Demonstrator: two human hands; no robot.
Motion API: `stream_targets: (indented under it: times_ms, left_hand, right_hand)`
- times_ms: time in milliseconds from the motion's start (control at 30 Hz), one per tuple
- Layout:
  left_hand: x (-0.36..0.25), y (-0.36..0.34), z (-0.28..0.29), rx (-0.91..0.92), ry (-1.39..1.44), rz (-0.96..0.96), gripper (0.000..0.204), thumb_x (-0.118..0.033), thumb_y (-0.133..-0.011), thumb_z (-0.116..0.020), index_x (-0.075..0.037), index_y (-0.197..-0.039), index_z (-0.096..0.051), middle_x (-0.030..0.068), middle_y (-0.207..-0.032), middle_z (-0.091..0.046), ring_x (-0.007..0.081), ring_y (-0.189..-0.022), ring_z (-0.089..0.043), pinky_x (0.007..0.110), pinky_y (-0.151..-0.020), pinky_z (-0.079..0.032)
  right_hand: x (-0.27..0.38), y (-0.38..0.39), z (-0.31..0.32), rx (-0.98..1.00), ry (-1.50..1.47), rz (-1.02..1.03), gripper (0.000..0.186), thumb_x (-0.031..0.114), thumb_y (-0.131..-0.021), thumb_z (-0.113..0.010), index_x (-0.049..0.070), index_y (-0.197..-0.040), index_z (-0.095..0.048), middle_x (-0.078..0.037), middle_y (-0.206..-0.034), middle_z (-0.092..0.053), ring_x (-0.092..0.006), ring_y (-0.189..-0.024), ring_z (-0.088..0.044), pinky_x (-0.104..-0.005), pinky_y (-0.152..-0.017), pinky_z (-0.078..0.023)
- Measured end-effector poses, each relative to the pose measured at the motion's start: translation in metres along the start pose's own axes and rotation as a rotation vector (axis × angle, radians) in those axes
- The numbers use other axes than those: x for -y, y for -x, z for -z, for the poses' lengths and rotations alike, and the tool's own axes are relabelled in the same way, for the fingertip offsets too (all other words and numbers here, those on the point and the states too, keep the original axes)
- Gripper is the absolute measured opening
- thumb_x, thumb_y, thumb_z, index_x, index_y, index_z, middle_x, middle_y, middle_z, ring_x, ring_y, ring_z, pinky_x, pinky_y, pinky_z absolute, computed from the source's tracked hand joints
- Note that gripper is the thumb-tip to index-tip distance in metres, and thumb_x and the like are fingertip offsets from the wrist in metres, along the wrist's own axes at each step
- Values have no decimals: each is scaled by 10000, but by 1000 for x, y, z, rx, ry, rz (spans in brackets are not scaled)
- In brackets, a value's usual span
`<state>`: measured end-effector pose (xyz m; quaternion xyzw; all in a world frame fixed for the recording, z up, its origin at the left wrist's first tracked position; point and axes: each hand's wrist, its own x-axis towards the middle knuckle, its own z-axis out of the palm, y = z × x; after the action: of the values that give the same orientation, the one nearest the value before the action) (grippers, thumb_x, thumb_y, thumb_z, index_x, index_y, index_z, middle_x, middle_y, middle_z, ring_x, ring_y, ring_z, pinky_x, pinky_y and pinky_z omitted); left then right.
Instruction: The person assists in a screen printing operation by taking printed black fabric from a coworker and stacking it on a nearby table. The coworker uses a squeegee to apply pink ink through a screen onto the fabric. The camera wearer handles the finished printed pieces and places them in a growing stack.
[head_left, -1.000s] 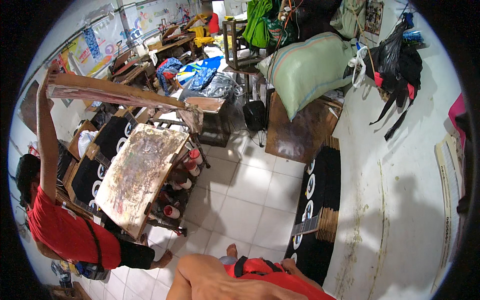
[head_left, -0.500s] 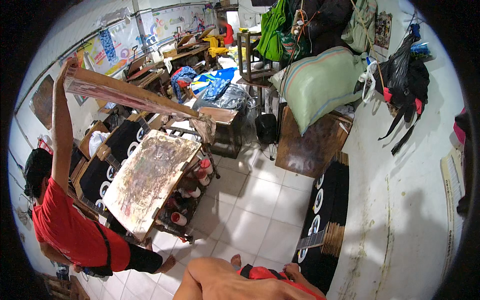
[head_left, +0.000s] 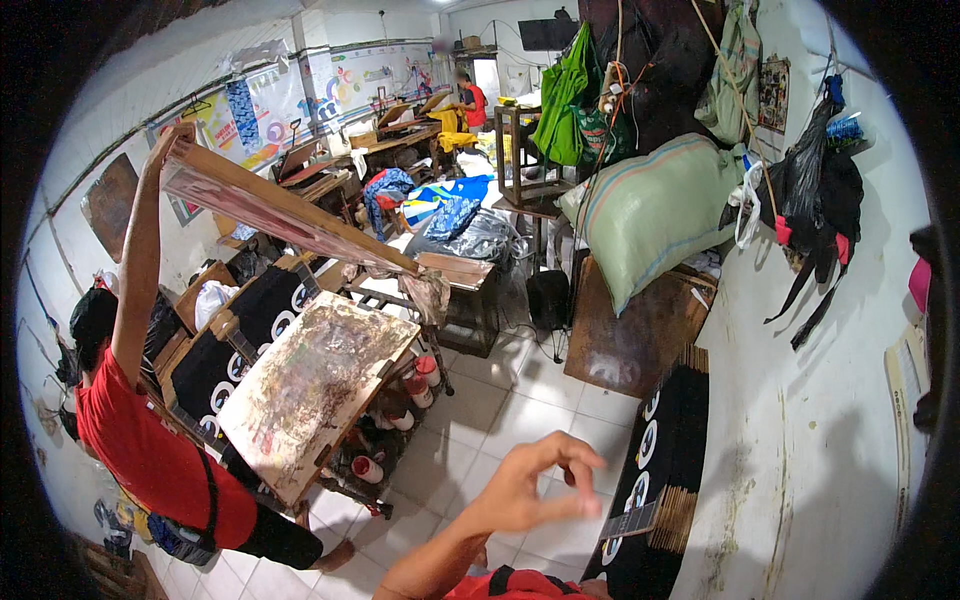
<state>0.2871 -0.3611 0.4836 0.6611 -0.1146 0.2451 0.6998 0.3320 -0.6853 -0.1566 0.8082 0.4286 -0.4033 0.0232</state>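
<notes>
My left hand (head_left: 530,480) is raised at the lower middle, slightly blurred, fingers curved and apart, apparently holding nothing. It is over the tiled floor, left of black fabric pieces (head_left: 672,430) with round white prints, which lean along the right wall on thin boards. My right hand is out of view. At left, a person in a red shirt (head_left: 150,450) holds a long wooden screen frame (head_left: 290,208) up by its far-left end above a stained light board (head_left: 310,390). More printed black pieces (head_left: 210,375) lie on boards behind that board.
Red-and-white containers (head_left: 425,375) sit under the stained board. A stuffed pale green sack (head_left: 650,210) rests on a brown board (head_left: 610,350). Bags (head_left: 805,210) hang on the right wall (head_left: 780,430). Another person in red (head_left: 473,105) is among cluttered tables at the back.
My left hand has risen into view from below. The view has tilted upward, so the room appears lower in the picture. The person at left still holds the frame up.
</notes>
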Motion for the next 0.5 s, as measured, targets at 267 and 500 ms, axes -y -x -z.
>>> stream_targets:
  times_ms: [267, 500]
  left_hand:
    - [305, 224, 106, 11, -646, 835, 251, -257, -745, -670, -11, -724, -629, 88, -668, -632, 155, -620, -584, 324, -593, -470]
    - [407, 441, 135, 250, -834, 1319, 347, -362, -688, -620, -16, -683, -647, 148, -678, -631, 223, -644, -604, 379, -615, -472]
  right_hand:
    - [0, 1, 9, 2, 73, 17, 216, 322, -738, -552, 146, -723, -678, -61, -683, -640, -237, -607, -625, -389, -492, -479]
    - [0, 1, 19, 35, 145, 54, 216, 356, -713, -565, 173, -717, -680, -54, -700, -644, -247, -627, -633, -402, -506, -484]
